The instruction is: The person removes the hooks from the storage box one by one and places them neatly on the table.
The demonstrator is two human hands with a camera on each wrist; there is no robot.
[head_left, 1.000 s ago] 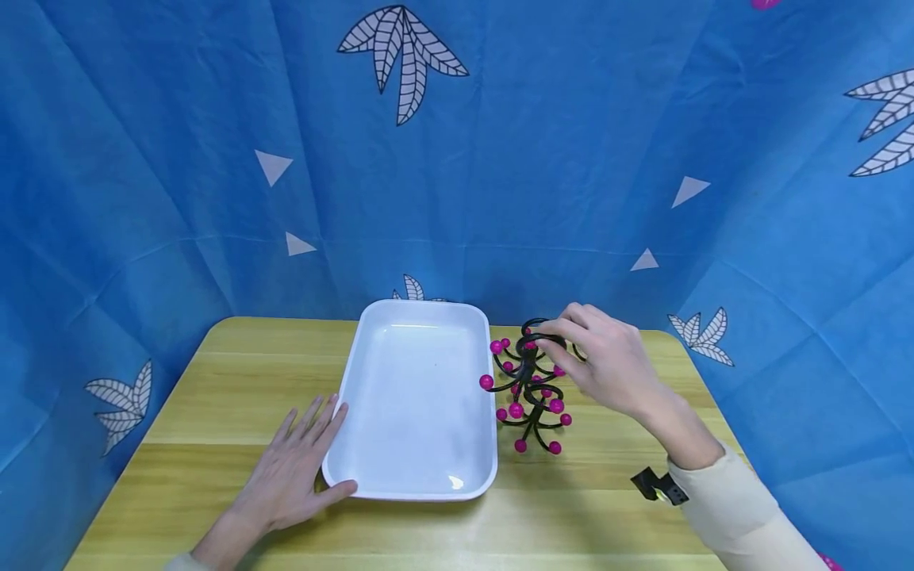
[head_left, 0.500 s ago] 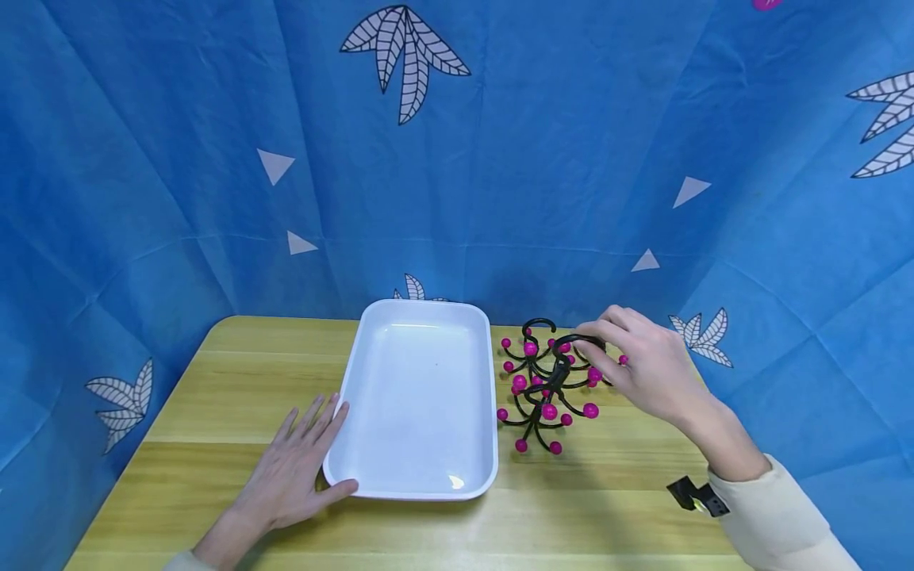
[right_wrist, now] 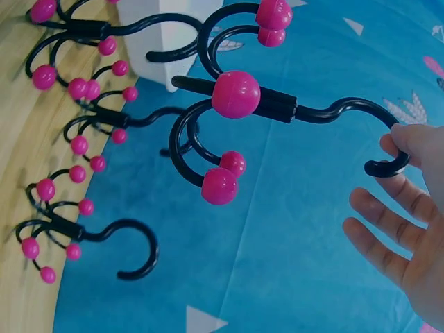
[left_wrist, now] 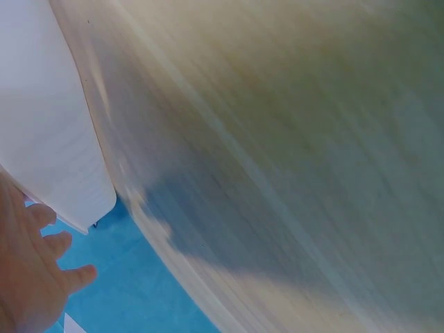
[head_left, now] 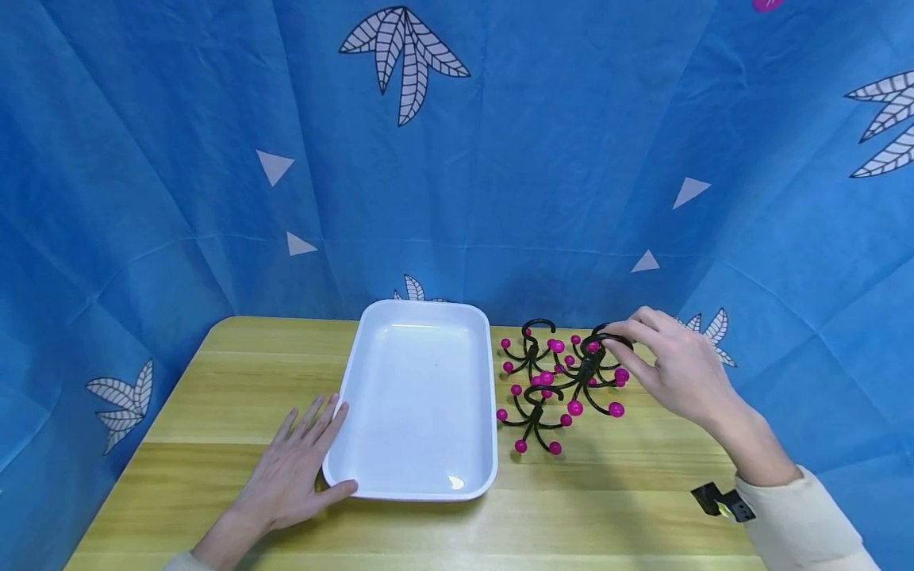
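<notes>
My right hand [head_left: 674, 369] pinches the curved top of a black multi-arm hanging hook [right_wrist: 276, 104] with pink ball tips, between thumb and index finger. In the right wrist view, the other fingers of that hand [right_wrist: 409, 222] are free and this hook hangs off the table. Similar hooks stand on the table: one at the back [head_left: 531, 354], one in front [head_left: 535, 416], and a third [right_wrist: 66, 227] largely hidden behind the held one in the head view. My left hand [head_left: 293, 476] lies spread with fingertips and thumb at the left rim of a white tray [head_left: 410, 396].
The wooden table [head_left: 593, 515] carries the tray in the middle and the standing hooks just right of it. A blue patterned cloth [head_left: 500, 159] hangs behind and at both sides. A small black device [head_left: 723, 503] sits at my right sleeve.
My right hand has moved right with the held hook, from beside the tray's right rim to over the right-hand standing hook. The left hand and tray have stayed put.
</notes>
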